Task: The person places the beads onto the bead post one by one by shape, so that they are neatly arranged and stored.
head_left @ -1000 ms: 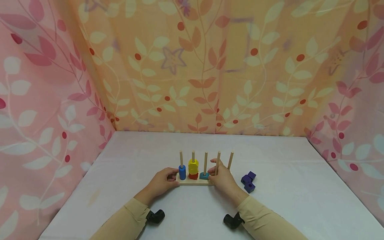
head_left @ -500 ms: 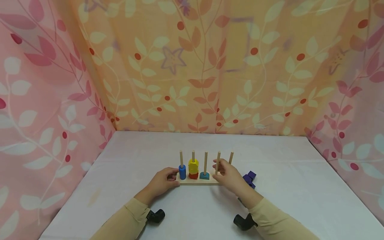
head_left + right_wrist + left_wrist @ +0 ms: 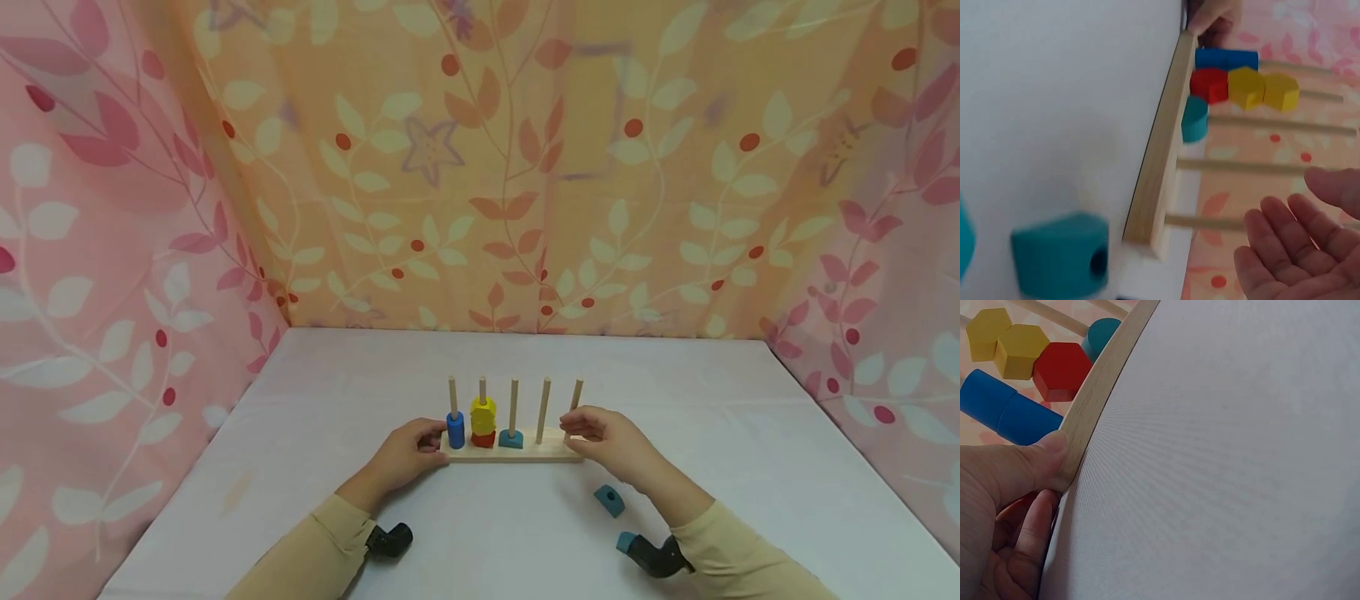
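Observation:
My left hand (image 3: pixel 408 450) grips the left end of a wooden peg board (image 3: pixel 517 457), its thumb on the board in the left wrist view. Blue cylinders (image 3: pixel 1007 406) sit on the first peg. On the second, two yellow hexagonal blocks (image 3: pixel 1247 87) stand over a red one (image 3: pixel 1209 85). A teal half-round block (image 3: pixel 512 440) lies at the foot of the third peg. The fourth and fifth pegs are bare. My right hand (image 3: pixel 611 437) is beside the fifth peg with fingers loosely extended, holding nothing.
A loose teal block (image 3: pixel 610 500) with a hole lies on the white table (image 3: pixel 480 533) below my right hand. Another teal block (image 3: pixel 626 542) is partly covered by the black wrist camera (image 3: pixel 658 557). Patterned cloth (image 3: pixel 480 167) hangs behind.
My right hand has let go of the teal block on the third peg and moved right to the fifth peg. It now covers the purple blocks; loose teal blocks show. My left hand is still.

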Available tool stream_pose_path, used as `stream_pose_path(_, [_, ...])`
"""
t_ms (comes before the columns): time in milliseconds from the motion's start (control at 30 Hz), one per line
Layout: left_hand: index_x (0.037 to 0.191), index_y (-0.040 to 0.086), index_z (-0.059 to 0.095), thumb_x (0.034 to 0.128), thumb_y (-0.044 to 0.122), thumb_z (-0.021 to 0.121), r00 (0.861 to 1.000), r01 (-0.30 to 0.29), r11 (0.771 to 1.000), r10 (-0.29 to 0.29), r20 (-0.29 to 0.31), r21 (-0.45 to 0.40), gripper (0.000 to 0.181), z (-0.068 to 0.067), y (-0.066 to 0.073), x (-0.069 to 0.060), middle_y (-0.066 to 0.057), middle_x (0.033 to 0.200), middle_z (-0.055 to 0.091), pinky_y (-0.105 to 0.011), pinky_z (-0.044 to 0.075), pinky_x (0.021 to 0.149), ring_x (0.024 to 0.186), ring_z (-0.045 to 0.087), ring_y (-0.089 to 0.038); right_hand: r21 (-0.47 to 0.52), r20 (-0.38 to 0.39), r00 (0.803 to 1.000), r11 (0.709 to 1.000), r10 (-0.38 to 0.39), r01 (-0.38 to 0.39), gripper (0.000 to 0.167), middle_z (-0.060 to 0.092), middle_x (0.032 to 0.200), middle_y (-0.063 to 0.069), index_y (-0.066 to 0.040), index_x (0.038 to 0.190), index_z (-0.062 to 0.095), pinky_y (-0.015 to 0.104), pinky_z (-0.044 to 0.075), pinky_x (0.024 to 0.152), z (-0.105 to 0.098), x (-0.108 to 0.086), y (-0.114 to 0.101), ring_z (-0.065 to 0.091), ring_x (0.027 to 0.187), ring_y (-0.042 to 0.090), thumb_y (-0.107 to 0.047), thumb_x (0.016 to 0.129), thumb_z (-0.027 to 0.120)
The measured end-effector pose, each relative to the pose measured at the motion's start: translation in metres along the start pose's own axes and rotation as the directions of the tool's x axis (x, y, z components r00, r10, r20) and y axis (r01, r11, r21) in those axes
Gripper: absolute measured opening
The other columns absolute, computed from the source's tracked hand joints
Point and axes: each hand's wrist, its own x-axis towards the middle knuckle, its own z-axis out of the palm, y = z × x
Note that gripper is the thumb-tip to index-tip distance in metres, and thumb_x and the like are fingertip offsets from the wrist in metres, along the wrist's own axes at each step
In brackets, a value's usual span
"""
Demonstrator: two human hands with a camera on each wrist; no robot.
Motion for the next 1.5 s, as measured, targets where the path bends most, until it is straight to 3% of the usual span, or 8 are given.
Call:
stream_pose_path(333, [0.119,0.012,0.059,0.0759,0.024,0.075,1.000,-0.006,1.000,0.006,0.001,-0.001,0.048,0.001,-0.002,-0.001,0.006,0.094,0.057,-0.027,0.046,0.077,0.085,0.051,-0.010,-0.029,0.096,0.992,0.996,0.083,-0.080,0.025,0.062,0.095,0.008,-0.002,0.105,0.061,0.025,0.050,0.071,-0.026,-0.018,0.030,0.057,0.086,0.018,-0.011,0.083,0.066])
stream_pose_path(500, [0.120,0.013,0.059,0.0760,0.027,0.075,1.000,0.000,1.000,0.000,0.003,-0.007,0.049,0.000,-0.002,0.000,0.006,0.096,0.057,-0.028,0.046,0.078,0.086,0.052,-0.010,-0.044,0.166,0.979,0.993,0.115,-0.110,0.024,0.062,0.087,0.004,-0.003,0.101,0.062,0.023,0.048,0.070,-0.029,-0.026,0.042,0.054,0.082,0.019,-0.012,0.080,0.069])
stream_pose_path(667, [0.120,0.013,0.059,0.0762,0.028,0.074,1.000,0.005,1.000,-0.005,0.005,-0.006,0.049,0.000,-0.001,0.001,0.006,0.097,0.057,-0.028,0.046,0.079,0.086,0.052,-0.010,-0.049,0.180,0.976,0.992,0.122,-0.115,0.024,0.061,0.083,0.002,-0.003,0.098,0.063,0.023,0.047,0.065,-0.030,-0.029,0.048,0.053,0.079,0.019,-0.012,0.077,0.072])
stream_pose_path(967, [0.120,0.012,0.059,0.0760,0.026,0.075,1.000,0.015,1.000,-0.015,0.002,-0.008,0.049,-0.001,0.002,-0.001,0.004,0.098,0.058,-0.028,0.046,0.078,0.086,0.051,-0.011,-0.118,0.242,0.968,0.992,0.060,-0.032,0.022,0.061,0.081,-0.001,-0.007,0.092,0.063,0.022,0.047,0.059,-0.027,-0.034,0.061,0.054,0.072,0.012,-0.014,0.075,0.074])
stream_pose_path(1167, [0.120,0.012,0.059,0.0761,0.027,0.074,1.000,0.010,1.000,-0.010,-0.001,0.002,0.049,-0.001,0.001,-0.001,0.005,0.096,0.057,-0.029,0.046,0.078,0.085,0.051,-0.011,-0.245,0.273,0.962,0.967,0.000,0.069,0.025,0.058,0.080,-0.006,-0.016,0.090,0.064,0.023,0.043,0.059,-0.025,-0.037,0.057,0.048,0.071,0.009,-0.017,0.070,0.078])
stream_pose_path(1300, [0.120,0.013,0.059,0.0761,0.027,0.074,1.000,0.009,1.000,-0.009,-0.002,0.005,0.049,0.000,0.001,0.000,0.005,0.095,0.057,-0.028,0.046,0.078,0.085,0.051,-0.011,-0.259,0.314,0.949,0.958,-0.037,0.123,0.027,0.057,0.080,-0.008,-0.017,0.090,0.063,0.023,0.044,0.062,-0.023,-0.037,0.056,0.050,0.073,0.006,-0.017,0.069,0.079])
stream_pose_path(1500, [0.120,0.013,0.059,0.0761,0.027,0.074,1.000,0.005,1.000,-0.005,0.001,0.007,0.049,0.000,0.000,0.000,0.006,0.094,0.057,-0.029,0.046,0.077,0.085,0.051,-0.011,-0.275,0.344,0.939,0.954,-0.020,0.121,0.027,0.056,0.081,-0.007,-0.016,0.093,0.063,0.023,0.043,0.062,-0.020,-0.036,0.049,0.048,0.072,0.008,-0.009,0.070,0.076])
